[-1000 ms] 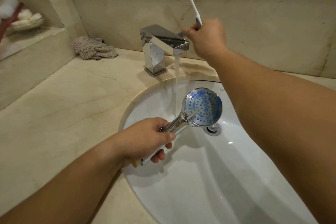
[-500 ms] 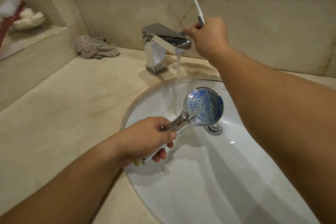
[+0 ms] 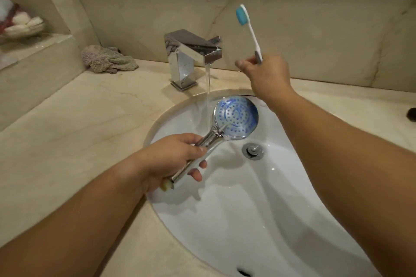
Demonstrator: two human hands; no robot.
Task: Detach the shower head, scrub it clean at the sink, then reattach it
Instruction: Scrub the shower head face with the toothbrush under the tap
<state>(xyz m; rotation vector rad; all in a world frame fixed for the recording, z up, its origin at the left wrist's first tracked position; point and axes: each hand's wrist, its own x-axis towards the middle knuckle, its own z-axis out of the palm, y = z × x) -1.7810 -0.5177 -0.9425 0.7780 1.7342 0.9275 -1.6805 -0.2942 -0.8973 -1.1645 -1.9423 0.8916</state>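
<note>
A chrome shower head (image 3: 236, 117) with a round, blue-tinted spray face is held over the white sink (image 3: 258, 220). My left hand (image 3: 173, 157) grips its chrome handle from the left, with the spray face turned up. Water runs from the chrome faucet (image 3: 191, 51) in a thin stream that lands near the neck of the shower head. My right hand (image 3: 265, 72) is raised to the right of the faucet and holds a white toothbrush (image 3: 249, 29) by its handle, with the blue bristle head pointing up.
A crumpled grey cloth (image 3: 108, 60) lies on the beige marble counter (image 3: 67, 130) left of the faucet. A dish of pale items (image 3: 22, 24) sits on a raised ledge at far left. The sink drain (image 3: 253, 150) is under the shower head. A dark object (image 3: 412, 113) shows at the right edge.
My right hand has left the faucet lever and moved right with the toothbrush. The water keeps running and the shower head stays in place.
</note>
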